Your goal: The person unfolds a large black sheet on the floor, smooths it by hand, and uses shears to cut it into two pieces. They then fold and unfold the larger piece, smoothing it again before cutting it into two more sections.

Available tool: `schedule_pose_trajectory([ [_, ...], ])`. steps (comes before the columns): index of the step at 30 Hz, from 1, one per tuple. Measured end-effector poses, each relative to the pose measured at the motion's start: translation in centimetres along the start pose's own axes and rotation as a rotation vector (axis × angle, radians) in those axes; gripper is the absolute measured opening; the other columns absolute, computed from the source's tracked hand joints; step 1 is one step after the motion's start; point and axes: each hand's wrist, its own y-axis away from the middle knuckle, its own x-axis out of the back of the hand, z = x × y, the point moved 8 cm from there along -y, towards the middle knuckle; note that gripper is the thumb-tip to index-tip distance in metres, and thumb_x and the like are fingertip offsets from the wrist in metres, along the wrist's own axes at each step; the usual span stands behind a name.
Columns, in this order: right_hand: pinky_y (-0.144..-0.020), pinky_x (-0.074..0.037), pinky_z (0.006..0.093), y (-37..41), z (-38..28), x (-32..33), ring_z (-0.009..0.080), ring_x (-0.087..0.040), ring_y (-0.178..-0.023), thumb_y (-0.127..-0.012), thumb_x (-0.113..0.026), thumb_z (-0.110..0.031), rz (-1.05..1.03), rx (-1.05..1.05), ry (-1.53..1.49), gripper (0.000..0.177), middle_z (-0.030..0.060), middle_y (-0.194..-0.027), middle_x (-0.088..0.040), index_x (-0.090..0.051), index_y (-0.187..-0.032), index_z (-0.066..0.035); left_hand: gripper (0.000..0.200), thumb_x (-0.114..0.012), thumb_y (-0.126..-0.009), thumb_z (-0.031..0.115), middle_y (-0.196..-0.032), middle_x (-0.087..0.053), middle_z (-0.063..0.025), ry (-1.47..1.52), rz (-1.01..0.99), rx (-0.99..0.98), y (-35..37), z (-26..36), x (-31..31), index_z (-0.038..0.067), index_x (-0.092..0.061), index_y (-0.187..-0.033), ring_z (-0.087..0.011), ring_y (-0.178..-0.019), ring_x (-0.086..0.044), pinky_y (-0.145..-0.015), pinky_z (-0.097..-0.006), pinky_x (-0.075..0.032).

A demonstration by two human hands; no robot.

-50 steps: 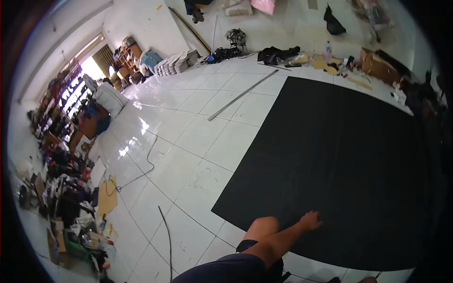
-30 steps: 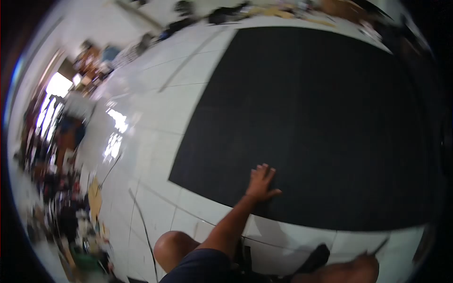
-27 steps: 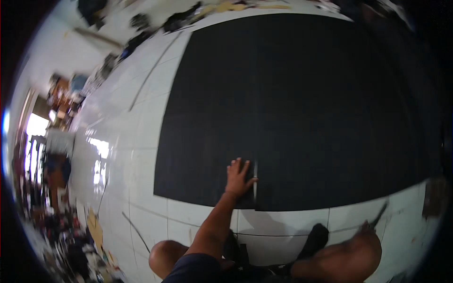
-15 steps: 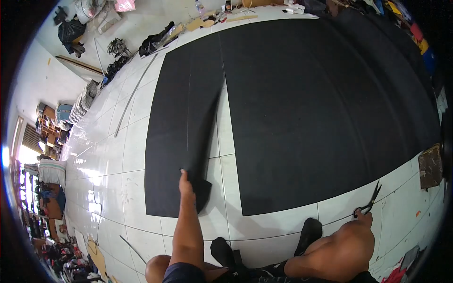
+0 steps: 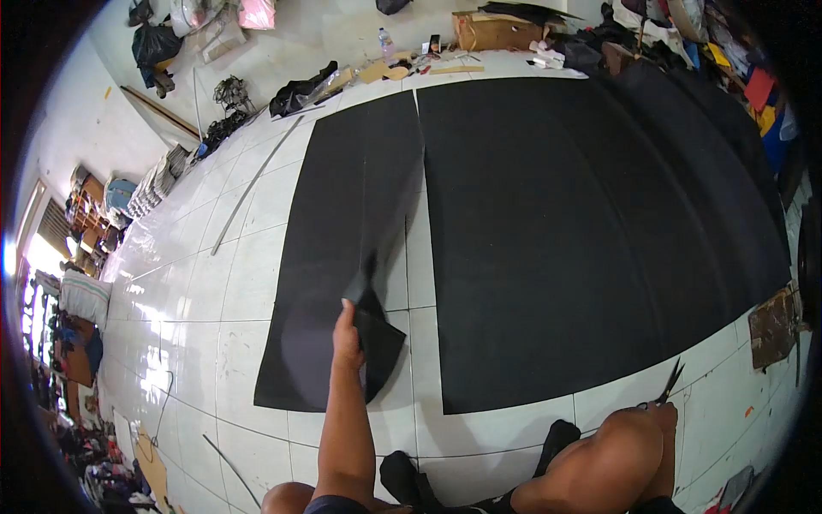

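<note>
Two pieces of black sheet material lie on the white tiled floor, a narrow strip (image 5: 312, 257) on the left and a wide piece (image 5: 531, 248) on the right. A gap of bare tile widens between them toward my feet. My left hand (image 5: 348, 338) grips the strip near its close end, where the right edge is lifted and folded. Held low beside my right knee, the black scissors (image 5: 672, 383) point forward from my right hand (image 5: 661, 415). Their blades are slightly apart and off the material.
A long metal ruler (image 5: 257, 184) lies on the tiles at the left. A brown block (image 5: 773, 328) sits by the wide piece's right corner. Along the back wall are a cardboard box (image 5: 499, 32), a bottle (image 5: 386, 41) and scraps. Piled items stand at the back right.
The view has tilted up, showing more of the back wall. The lifted edge under my left hand has dropped and folded over more. The scissors' blades have closed somewhat.
</note>
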Motion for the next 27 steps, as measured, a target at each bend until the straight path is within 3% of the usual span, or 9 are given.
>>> schedule_pose_trajectory([
  [5, -0.078, -0.054, 0.0445, 7.4, -17.1, 10.0, 0.0358, -0.07, -0.091, -0.087, -0.069, -0.042, 0.218, 0.469, -0.292, 0.047, 0.021, -0.097, -0.071, -0.068, -0.103, 0.002, 0.049, -0.054, -0.098, 0.051, -0.094, -0.062, -0.0062, -0.392, -0.04, -0.022, 2.8, -2.9, -4.2, 0.004, -0.064, -0.102, -0.018, -0.089, -0.056, -0.083, -0.0323, -0.045],
  [7, -0.075, -0.053, 0.0417, 10.6, -25.8, 10.7, 0.0311, -0.07, -0.088, -0.088, -0.069, -0.043, -0.168, 0.523, -0.362, 0.045, 0.0193, -0.097, -0.072, -0.069, -0.101, 0.001, 0.049, -0.053, -0.099, 0.051, -0.078, -0.05, -0.0004, -0.535, -0.132, -0.051, 1.9, -6.3, -5.2, 0.006, -0.059, -0.081, -0.0146, -0.078, -0.044, -0.073, -0.0322, -0.039],
  [10, -0.067, -0.052, 0.036, 14.0, -36.9, 8.2, 0.0223, -0.066, -0.073, -0.092, -0.059, -0.058, -0.537, 0.657, -0.498, 0.061, 0.0119, -0.082, -0.069, -0.069, -0.094, 0.002, 0.055, -0.047, -0.102, 0.05, -0.076, -0.05, -0.0011, -0.765, -0.316, -0.17, 5.5, -9.2, -11.5, 0.0, -0.056, -0.081, -0.0141, -0.076, -0.045, -0.071, -0.0319, -0.041],
  [15, -0.08, -0.054, 0.0414, 17.9, -48.5, 3.8, 0.0338, -0.061, -0.112, -0.085, -0.066, -0.063, -1.065, 0.548, -0.605, 0.087, 0.0249, -0.127, -0.058, -0.049, -0.137, 0.004, 0.054, -0.045, -0.104, 0.047, -0.081, -0.052, -0.0044, -0.903, -0.581, -0.091, 10.0, -19.1, -15.5, -0.003, -0.057, -0.088, -0.0164, -0.082, -0.046, -0.078, -0.0362, -0.043],
  [19, -0.091, -0.05, 0.0446, 16.0, -49.9, 1.1, 0.0395, -0.058, -0.119, -0.087, -0.068, -0.046, -0.649, 0.8, -0.411, 0.07, 0.0268, -0.128, -0.058, -0.054, -0.13, 0.007, 0.055, -0.051, -0.101, 0.049, -0.091, -0.061, -0.0134, -1.1, -0.856, 0.173, 14.0, -24.5, -15.8, -0.004, -0.063, -0.1, -0.0183, -0.09, -0.054, -0.085, -0.0372, -0.045],
  [22, -0.096, -0.047, 0.0448, 12.6, -45.5, -3.3, 0.042, -0.056, -0.12, -0.089, -0.065, -0.034, -0.466, 0.802, -0.387, 0.056, 0.0281, -0.129, -0.057, -0.057, -0.126, 0.007, 0.053, -0.056, -0.098, 0.049, -0.103, -0.068, -0.0178, -0.975, -0.919, 0.199, 15.4, -20.5, -16.3, -0.002, -0.068, -0.107, -0.0213, -0.095, -0.06, -0.088, -0.0374, -0.046],
  [23, -0.098, -0.045, 0.0448, 12.8, -42.5, -2.6, 0.0427, -0.055, -0.12, -0.089, -0.064, -0.031, -0.461, 0.739, -0.362, 0.051, 0.0287, -0.129, -0.057, -0.058, -0.124, 0.006, 0.051, -0.061, -0.095, 0.048, -0.111, -0.069, -0.0196, -1.09, -0.665, 0.048, 13.5, -16.5, -15.7, 0.001, -0.069, -0.113, -0.0246, -0.1, -0.064, -0.088, -0.0382, -0.048],
  [25, -0.097, -0.046, 0.0438, 11.6, -37.0, -3.3, 0.0413, -0.058, -0.116, -0.089, -0.063, -0.03, -0.421, 0.713, -0.4, 0.049, 0.0282, -0.125, -0.059, -0.058, -0.125, 0.004, 0.039, -0.063, -0.093, 0.039, -0.09, -0.069, -0.0182, -1.193, -0.106, -0.213, 6.9, -11.6, -10.4, 0.0, -0.069, -0.09, -0.037, -0.087, -0.065, -0.08, -0.0439, -0.049],
  [27, -0.094, -0.047, 0.0437, 10.0, -31.5, -4.6, 0.0415, -0.062, -0.109, -0.091, -0.062, -0.028, -0.327, 0.704, -0.432, 0.045, 0.0284, -0.115, -0.063, -0.059, -0.12, 0.006, 0.032, -0.069, -0.087, 0.033, -0.096, -0.066, -0.0187, -1.465, 0.244, -0.841, 5.2, -4.4, -7.0, 0.002, -0.068, -0.097, -0.0383, -0.093, -0.06, -0.085, -0.0485, -0.047],
])
